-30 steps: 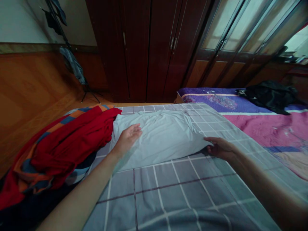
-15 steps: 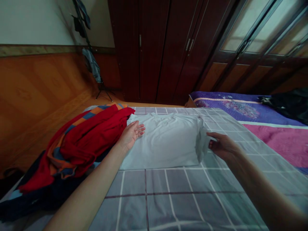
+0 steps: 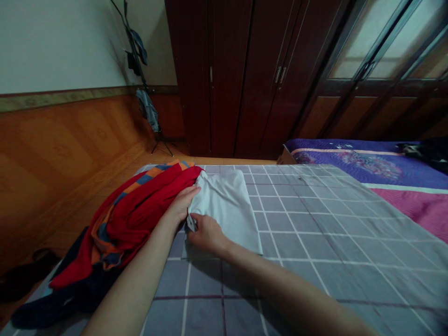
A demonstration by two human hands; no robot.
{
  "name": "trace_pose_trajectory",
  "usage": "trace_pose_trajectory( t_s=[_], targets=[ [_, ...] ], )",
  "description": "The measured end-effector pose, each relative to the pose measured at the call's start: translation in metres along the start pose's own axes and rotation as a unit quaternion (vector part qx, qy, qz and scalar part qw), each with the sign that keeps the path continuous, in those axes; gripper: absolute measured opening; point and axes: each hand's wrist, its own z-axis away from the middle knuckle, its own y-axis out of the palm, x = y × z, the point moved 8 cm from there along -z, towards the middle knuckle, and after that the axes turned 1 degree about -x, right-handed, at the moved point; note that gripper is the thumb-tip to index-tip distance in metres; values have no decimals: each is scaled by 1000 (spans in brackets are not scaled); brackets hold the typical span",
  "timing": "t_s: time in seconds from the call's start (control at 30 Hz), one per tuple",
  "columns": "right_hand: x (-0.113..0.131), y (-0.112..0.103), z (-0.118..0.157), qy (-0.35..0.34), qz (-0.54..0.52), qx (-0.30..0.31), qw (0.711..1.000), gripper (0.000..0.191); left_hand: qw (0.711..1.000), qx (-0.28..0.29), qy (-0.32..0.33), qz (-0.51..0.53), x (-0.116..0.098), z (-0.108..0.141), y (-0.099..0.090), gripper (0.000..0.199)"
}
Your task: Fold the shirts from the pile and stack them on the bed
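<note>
The right hand's grip (image 3: 207,234) clamps the edge of a white cotton T-shirt (image 3: 226,210), its sides seemingly folded in, its length not yet, while the left hand's open grip (image 3: 182,204) lies against it.

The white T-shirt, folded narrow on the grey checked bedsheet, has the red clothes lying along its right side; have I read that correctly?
Not quite: the head view shows the red clothes lying along the left side of the white T-shirt, not the right. The rest stands: it is folded narrow on the grey checked bedsheet.
</note>
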Motion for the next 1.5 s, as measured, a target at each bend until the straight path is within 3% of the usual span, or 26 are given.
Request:
trace_pose_trajectory(
  t_s=[0.07,0.13,0.3,0.4,0.57,0.8,0.93,1.03,1.13,1.3,1.37,1.5],
  targets=[
    [1,7,16,-50,122,16,991,42,999,-13,24,-47,1,-2,-3,53],
    [3,4,32,-104,241,31,964,45,994,-22,48,-96,1,-2,-3,62],
    [1,-17,56,-186,392,33,900,23,973,-23,98,-209,-4,-3,2,63],
    [-11,-26,66,-201,430,26,880,9,954,-16,121,-274,-11,-1,4,65],
    [-36,-52,78,-208,473,0,856,16,926,-7,134,-352,-20,17,7,74],
    [-56,-86,99,-251,505,-31,825,23,930,14,103,-353,-15,65,-4,69],
    [-67,-102,110,-250,477,-59,840,23,967,43,20,-249,0,91,-10,68],
    [-74,-109,117,-248,431,-74,865,22,969,27,3,-245,10,104,-14,63],
    [-78,-110,121,-246,405,-75,877,23,935,-34,46,-350,12,112,-22,52],
    [-84,-116,119,-207,378,-63,900,15,840,-157,97,-511,1,131,-35,48],
    [-90,-124,116,-157,377,-51,911,19,819,-169,69,-543,3,137,-37,38],
    [-109,-139,108,-18,351,-13,936,28,788,-142,0,-599,11,141,-35,14]
  ],
)
